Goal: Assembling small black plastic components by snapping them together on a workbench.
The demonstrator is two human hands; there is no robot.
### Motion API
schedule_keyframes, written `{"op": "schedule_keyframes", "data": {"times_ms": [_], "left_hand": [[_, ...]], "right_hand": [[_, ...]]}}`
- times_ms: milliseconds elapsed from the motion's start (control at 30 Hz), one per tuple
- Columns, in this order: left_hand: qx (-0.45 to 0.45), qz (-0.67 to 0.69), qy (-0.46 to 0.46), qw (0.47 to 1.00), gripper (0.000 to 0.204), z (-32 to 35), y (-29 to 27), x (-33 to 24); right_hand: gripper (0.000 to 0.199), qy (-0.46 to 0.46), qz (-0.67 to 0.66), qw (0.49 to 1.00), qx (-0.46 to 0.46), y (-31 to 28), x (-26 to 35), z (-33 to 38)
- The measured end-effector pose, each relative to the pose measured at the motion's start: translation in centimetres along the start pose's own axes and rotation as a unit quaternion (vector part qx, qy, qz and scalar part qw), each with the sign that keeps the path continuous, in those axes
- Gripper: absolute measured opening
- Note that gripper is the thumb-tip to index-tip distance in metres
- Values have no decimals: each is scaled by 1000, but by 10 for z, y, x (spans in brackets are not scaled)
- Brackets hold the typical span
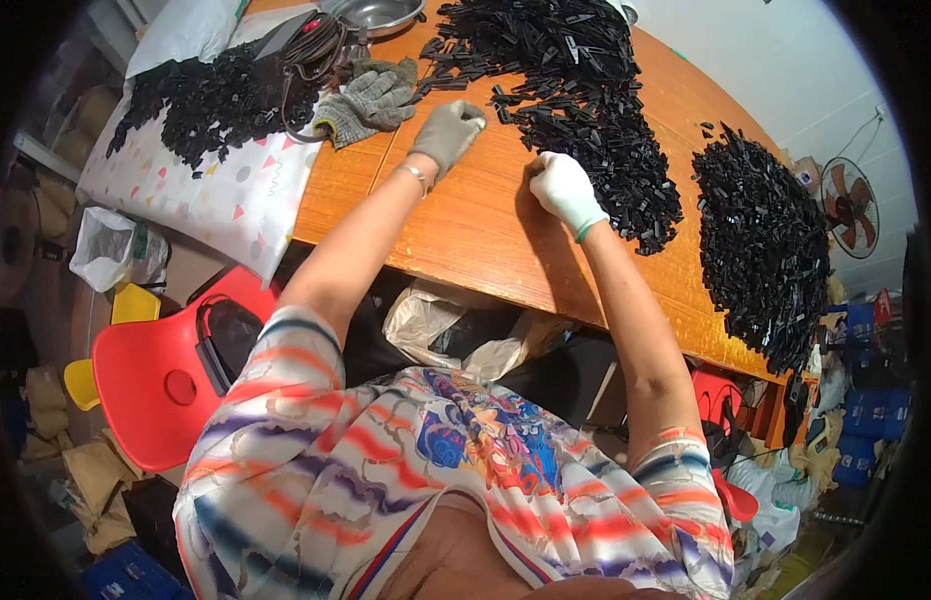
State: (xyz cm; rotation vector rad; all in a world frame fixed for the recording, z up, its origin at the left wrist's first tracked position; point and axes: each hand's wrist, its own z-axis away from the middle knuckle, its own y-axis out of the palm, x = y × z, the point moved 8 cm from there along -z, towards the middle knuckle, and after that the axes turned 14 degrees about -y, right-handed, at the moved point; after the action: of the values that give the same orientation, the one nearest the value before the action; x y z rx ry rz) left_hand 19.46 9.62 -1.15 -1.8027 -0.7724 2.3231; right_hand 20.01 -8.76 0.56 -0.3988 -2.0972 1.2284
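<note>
My left hand (450,135), in a grey glove, is held over the wooden table with its fingers curled closed. My right hand (565,190), gloved in white with a green cuff, is also closed, to the right and a little nearer to me. Whatever either hand grips is hidden or too small to make out. Beside the right hand spreads a big pile of small black plastic pieces (615,165), some long and narrow like clips. A spare pair of grey work gloves (370,105) lies just left of my left hand.
The wooden table (455,235) carries another black pile (760,240) at right. More black pieces (225,105) lie on a patterned sheet (225,205) at left, near a coiled cable (320,45) and metal bowl (375,15). A red chair (150,370) stands left; a fan (848,208), right.
</note>
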Motion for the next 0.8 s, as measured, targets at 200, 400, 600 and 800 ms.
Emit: {"op": "schedule_keyframes", "data": {"times_ms": [200,400,600,800], "left_hand": [[251,459,-92,848,29,41,19,30],[265,503,-135,812,31,64,31,27],[220,464,-91,853,25,81,29,15],[178,402,-37,898,20,95,26,3]], "right_hand": [[10,97,-220,970,38,-7,21,15],[15,177,-385,905,44,5,34,13],[19,108,-367,922,-61,-9,47,1],[23,61,-375,909,-172,-17,53,2]]}}
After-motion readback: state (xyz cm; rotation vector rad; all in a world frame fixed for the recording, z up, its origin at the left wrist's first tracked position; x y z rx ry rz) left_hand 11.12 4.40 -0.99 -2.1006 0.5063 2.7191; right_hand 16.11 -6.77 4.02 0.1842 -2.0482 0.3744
